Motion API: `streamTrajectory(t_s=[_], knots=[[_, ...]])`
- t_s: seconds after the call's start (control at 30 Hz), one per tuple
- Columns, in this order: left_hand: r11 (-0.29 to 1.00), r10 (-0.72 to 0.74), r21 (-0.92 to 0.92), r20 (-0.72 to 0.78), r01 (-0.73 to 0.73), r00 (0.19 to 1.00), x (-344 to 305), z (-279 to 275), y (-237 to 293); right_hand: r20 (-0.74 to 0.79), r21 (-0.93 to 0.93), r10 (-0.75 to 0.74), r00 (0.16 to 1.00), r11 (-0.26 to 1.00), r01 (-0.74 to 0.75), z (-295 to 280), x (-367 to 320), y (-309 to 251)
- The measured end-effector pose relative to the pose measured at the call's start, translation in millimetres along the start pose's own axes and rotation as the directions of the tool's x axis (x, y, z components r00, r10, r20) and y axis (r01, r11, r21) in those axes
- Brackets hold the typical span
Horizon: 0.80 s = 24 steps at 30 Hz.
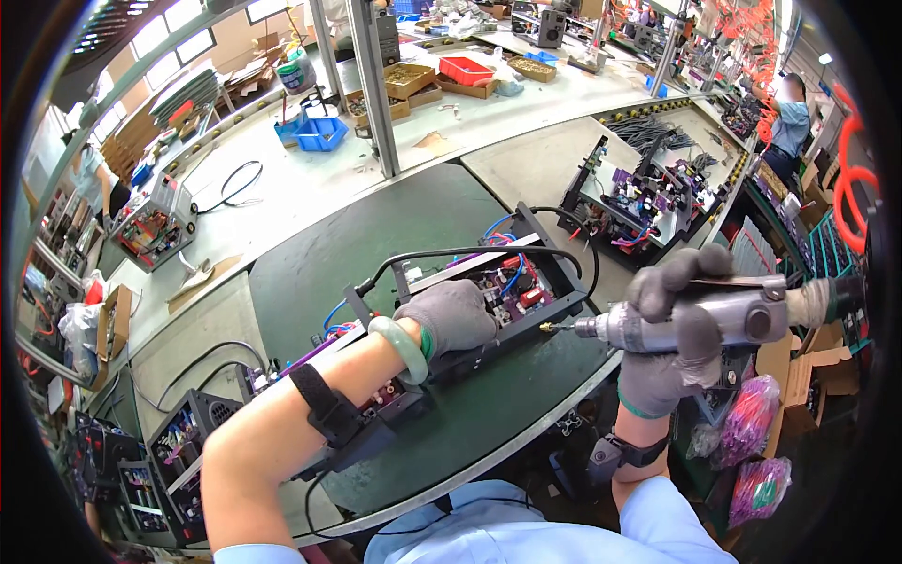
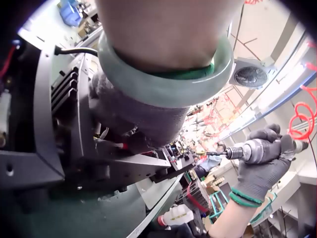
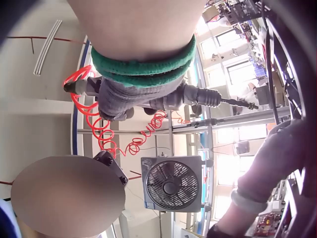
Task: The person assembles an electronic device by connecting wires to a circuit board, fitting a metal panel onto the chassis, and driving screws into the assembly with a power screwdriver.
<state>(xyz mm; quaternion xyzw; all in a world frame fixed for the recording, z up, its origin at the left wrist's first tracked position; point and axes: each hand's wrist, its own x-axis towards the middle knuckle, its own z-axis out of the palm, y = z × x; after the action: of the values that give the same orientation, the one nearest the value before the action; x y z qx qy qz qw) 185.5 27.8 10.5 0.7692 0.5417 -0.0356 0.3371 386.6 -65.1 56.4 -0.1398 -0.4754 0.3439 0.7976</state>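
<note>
A grey-gloved right hand (image 1: 672,329) grips a silver power screwdriver (image 1: 733,315), also seen in the right wrist view. The bit (image 1: 564,327) points left, with a small brass-coloured piece at its tip, close to the front right corner of an open electronics chassis (image 1: 554,324). The left hand (image 1: 451,315), also gloved, holds the chassis at its front side rail, its fingertips hidden inside the frame. Purple circuit boards, red parts and blue wires (image 1: 512,273) show inside. A thick black cable (image 1: 460,251) arches over the chassis, above the left hand.
The chassis stands on a dark green mat (image 1: 348,226). A second open unit (image 1: 639,202) is at the back right, another (image 1: 193,451) at the left. Blue bins (image 1: 321,133) stand on the far bench beyond a metal post (image 1: 373,94). A coiled red hose (image 1: 850,179) hangs at right.
</note>
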Motion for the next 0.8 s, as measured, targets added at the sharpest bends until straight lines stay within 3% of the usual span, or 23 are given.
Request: streamTrajectory(t_s=[0.03,0.1,0.17,0.3,0.33,0.5,0.6,0.73,0.8], knots=[[0.992,-0.02,0.122,0.019,0.017,1.0,4.0,-4.4,3.4,0.008,-0.006,0.034,0.999,0.999,-0.034,-1.9,1.4,3.7],[0.991,-0.011,0.134,0.099,-0.002,0.995,5.3,-13.0,3.9,0.072,-0.017,0.105,0.992,0.994,-0.104,-13.0,4.2,11.0],[0.957,-0.028,0.288,0.183,-0.026,0.983,7.3,-14.0,4.3,-0.021,-0.062,0.175,0.984,0.983,-0.176,-10.1,2.5,23.3],[0.988,-0.08,0.144,0.14,0.06,0.987,1.6,-5.9,7.7,-0.029,0.005,0.242,0.97,0.97,-0.242,-7.3,5.7,50.4],[0.981,-0.038,0.193,0.051,0.028,0.998,3.3,3.2,3.0,0.017,0.032,0.245,0.969,0.969,-0.245,-7.7,8.6,57.1],[0.985,-0.016,0.171,-0.008,0.017,1.0,2.0,9.7,-1.3,0.048,0.028,0.319,0.946,0.947,-0.321,-16.9,5.1,86.9],[0.993,0.004,0.116,0.001,-0.004,1.0,2.2,9.5,-2.4,-0.001,0.165,0.374,0.927,0.915,-0.369,-19.9,1.4,98.9],[0.995,0.0,0.101,-0.007,0.001,1.0,5.2,12.0,-2.8,-0.083,0.097,0.449,0.89,0.892,-0.441,-24.1,-9.3,99.5],[0.993,-0.003,0.114,-0.012,0.004,1.0,7.5,13.0,-2.7,0.019,0.052,0.484,0.875,0.873,-0.484,-23.5,-9.8,94.3]])
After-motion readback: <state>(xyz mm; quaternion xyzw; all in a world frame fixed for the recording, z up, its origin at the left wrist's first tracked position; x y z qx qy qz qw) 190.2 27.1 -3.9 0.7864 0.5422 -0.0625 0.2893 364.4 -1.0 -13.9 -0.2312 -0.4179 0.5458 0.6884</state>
